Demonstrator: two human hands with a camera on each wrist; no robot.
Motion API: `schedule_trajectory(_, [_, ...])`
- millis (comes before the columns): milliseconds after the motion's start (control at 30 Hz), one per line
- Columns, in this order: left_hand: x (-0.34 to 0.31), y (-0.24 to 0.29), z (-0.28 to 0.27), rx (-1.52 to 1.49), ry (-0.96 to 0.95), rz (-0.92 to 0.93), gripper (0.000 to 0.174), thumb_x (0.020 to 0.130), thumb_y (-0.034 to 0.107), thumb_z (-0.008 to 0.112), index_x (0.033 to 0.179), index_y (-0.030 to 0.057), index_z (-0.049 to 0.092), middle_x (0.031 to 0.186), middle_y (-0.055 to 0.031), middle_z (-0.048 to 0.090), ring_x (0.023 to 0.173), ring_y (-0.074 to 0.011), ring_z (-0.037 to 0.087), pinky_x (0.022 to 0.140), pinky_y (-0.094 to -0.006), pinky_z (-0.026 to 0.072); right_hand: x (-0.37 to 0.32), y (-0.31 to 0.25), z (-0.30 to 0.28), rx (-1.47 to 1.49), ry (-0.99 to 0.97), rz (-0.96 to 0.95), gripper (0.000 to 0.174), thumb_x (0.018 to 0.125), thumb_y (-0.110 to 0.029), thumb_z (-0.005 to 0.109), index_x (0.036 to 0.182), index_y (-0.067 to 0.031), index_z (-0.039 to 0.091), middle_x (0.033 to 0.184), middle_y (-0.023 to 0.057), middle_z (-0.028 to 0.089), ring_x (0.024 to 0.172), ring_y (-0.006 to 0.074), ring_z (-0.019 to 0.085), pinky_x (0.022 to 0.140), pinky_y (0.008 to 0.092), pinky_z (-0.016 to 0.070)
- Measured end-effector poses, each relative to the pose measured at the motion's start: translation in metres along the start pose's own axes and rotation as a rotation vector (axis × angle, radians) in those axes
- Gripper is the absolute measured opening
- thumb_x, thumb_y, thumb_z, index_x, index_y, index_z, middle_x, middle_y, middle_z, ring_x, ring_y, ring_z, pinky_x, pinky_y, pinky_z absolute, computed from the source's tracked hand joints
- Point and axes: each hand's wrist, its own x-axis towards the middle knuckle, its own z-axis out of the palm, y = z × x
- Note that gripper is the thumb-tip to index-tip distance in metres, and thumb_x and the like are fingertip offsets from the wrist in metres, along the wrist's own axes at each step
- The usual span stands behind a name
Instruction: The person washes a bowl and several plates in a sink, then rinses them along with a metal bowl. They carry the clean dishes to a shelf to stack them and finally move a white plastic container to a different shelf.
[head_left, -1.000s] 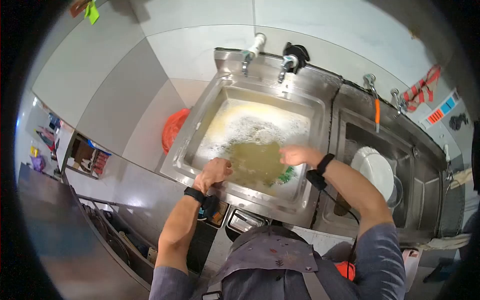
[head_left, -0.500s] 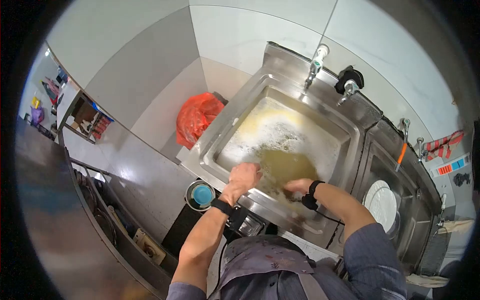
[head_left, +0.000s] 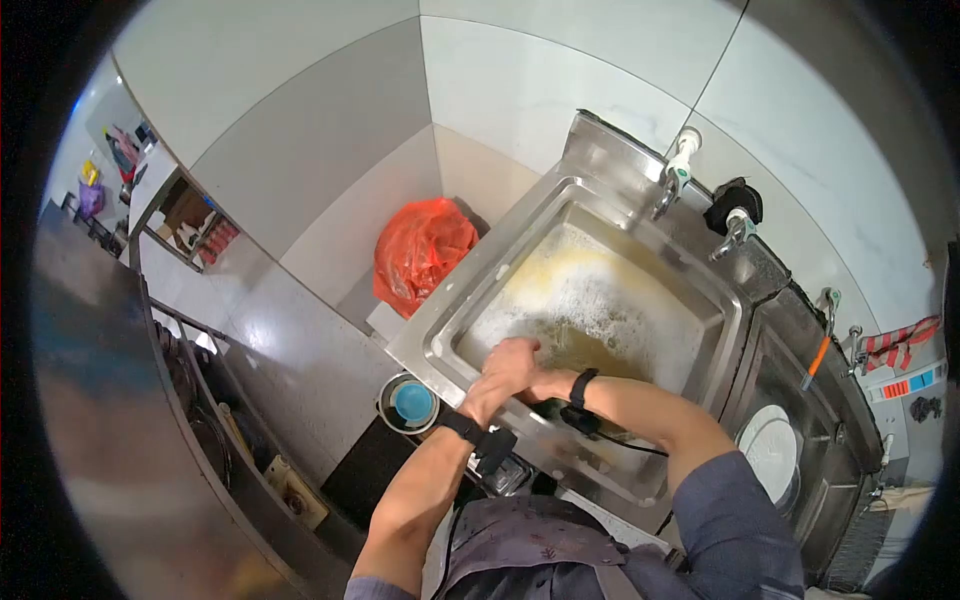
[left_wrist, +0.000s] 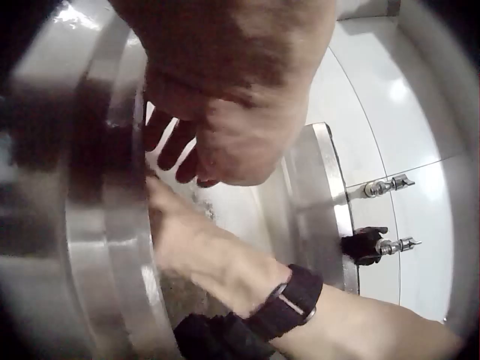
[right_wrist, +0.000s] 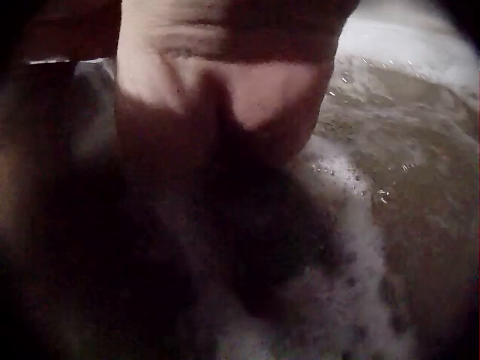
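A steel sink [head_left: 430,350] holds cloudy, foamy water [head_left: 600,300]. My left hand [head_left: 510,368] is over its near left rim, back of the hand up. In the left wrist view, the left hand [left_wrist: 232,112] has its fingers [left_wrist: 176,142] spaced apart, with nothing seen between them. My right hand [head_left: 548,384] reaches in along the sink's near wall, just under and beside the left hand. In the right wrist view, the right hand [right_wrist: 232,97] is palm side in shadow at the foamy water. Its fingers are hidden in the dark, so I cannot tell what they hold.
Two taps [head_left: 672,190] [head_left: 737,235] stand at the back. White plates [head_left: 768,455] lie in the second basin on the right. A red plastic bag [head_left: 425,255] is beyond the sink's left side; a pot with a blue bowl [head_left: 412,402] sits below the left corner.
My right hand has moved left through the water, from the green item at the sink's right side to beside my left hand. The head view has turned, shifting the sink rightward.
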Motion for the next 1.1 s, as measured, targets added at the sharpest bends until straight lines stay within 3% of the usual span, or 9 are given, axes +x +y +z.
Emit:
schedule_trajectory(33, [0.006,-0.005,0.002,0.004,-0.002,0.004,0.035,0.091,0.017,0.056,0.12,0.0094,0.074,0.115,-0.0235,0.072,0.11,-0.0423,0.068,0.098,-0.0495,0.0535,0.01,-0.032,-0.031,-0.268,-0.117,0.254,0.026,0.097,-0.022,0.056,0.111,-0.0048,0.069,0.118,0.0201,0.071,0.105,0.0406,0.065,0.09,0.0483,0.0515])
schedule_trajectory(133, [0.02,-0.027,0.005,-0.145,0.229,0.019,0.034,0.09,0.016,0.055,0.117,0.0041,0.072,0.112,-0.0249,0.072,0.109,-0.044,0.067,0.097,-0.0489,0.0534,0.037,-0.033,-0.075,-0.19,0.038,0.293,0.033,0.097,-0.03,0.051,0.107,-0.0056,0.071,0.11,0.0224,0.072,0.104,0.0436,0.066,0.088,0.0508,0.0526])
schedule_trajectory(267, [0.016,-0.033,0.0,-0.116,0.215,0.053,0.033,0.09,0.014,0.056,0.117,0.003,0.07,0.115,-0.0262,0.069,0.111,-0.0443,0.065,0.1,-0.049,0.0515,0.045,-0.031,-0.146,-0.384,-0.065,0.316,0.028,0.094,-0.022,0.055,0.098,-0.0022,0.074,0.1,0.0227,0.074,0.097,0.0406,0.071,0.085,0.0478,0.056])
schedule_trajectory(333, [0.013,-0.029,0.0,-0.102,0.179,0.023,0.032,0.09,0.014,0.057,0.117,0.0034,0.07,0.116,-0.026,0.069,0.112,-0.0441,0.065,0.1,-0.0489,0.0512,0.043,-0.002,-0.163,-0.814,-0.203,0.401,0.025,0.093,-0.014,0.055,0.095,-0.0021,0.076,0.1,0.0204,0.076,0.097,0.0368,0.073,0.084,0.0464,0.0578])
schedule_trajectory(467, [0.014,-0.032,0.012,-0.076,0.176,0.076,0.031,0.093,0.015,0.054,0.117,0.0043,0.07,0.119,-0.0234,0.069,0.11,-0.0448,0.066,0.097,-0.0528,0.0526,0.013,0.031,-0.198,-0.801,-0.172,0.61,0.024,0.093,-0.011,0.055,0.096,-0.0023,0.078,0.101,0.0192,0.076,0.096,0.0344,0.073,0.085,0.0464,0.0585])
schedule_trajectory(667, [0.014,-0.026,0.009,-0.038,0.126,0.013,0.032,0.093,0.021,0.059,0.12,0.0058,0.07,0.119,-0.0231,0.069,0.109,-0.0442,0.067,0.095,-0.0529,0.0534,-0.092,0.069,-0.206,-0.994,-0.239,0.669,0.019,0.088,-0.01,0.061,0.09,-0.0043,0.079,0.093,0.0182,0.076,0.086,0.0339,0.073,0.077,0.0471,0.0578])
schedule_trajectory(733, [0.015,-0.024,0.008,-0.026,0.099,-0.002,0.033,0.093,0.022,0.061,0.121,0.0062,0.069,0.118,-0.0231,0.069,0.108,-0.0444,0.067,0.095,-0.0527,0.0536,-0.121,0.049,-0.209,-0.857,-0.332,0.979,0.021,0.091,-0.011,0.06,0.093,-0.0044,0.08,0.098,0.0201,0.076,0.088,0.0346,0.072,0.078,0.0487,0.0574])
schedule_trajectory(1033, [0.012,-0.024,0.014,0.047,0.028,0.027,0.032,0.093,0.027,0.062,0.119,0.0101,0.07,0.114,-0.0243,0.071,0.107,-0.044,0.068,0.094,-0.0532,0.0544,-0.204,0.04,-0.133,-0.603,-0.389,1.121,0.028,0.093,-0.02,0.055,0.098,-0.0051,0.078,0.103,0.0165,0.076,0.091,0.0396,0.07,0.083,0.0511,0.0564])
schedule_trajectory(1100, [0.012,-0.025,0.015,0.072,-0.041,0.047,0.034,0.094,0.03,0.06,0.118,0.0092,0.07,0.111,-0.0245,0.072,0.107,-0.0444,0.068,0.094,-0.0531,0.0542,-0.196,0.034,-0.117,-0.534,-0.62,1.243,0.028,0.094,-0.021,0.055,0.102,-0.0062,0.078,0.106,0.016,0.075,0.089,0.0373,0.069,0.08,0.0505,0.0566])
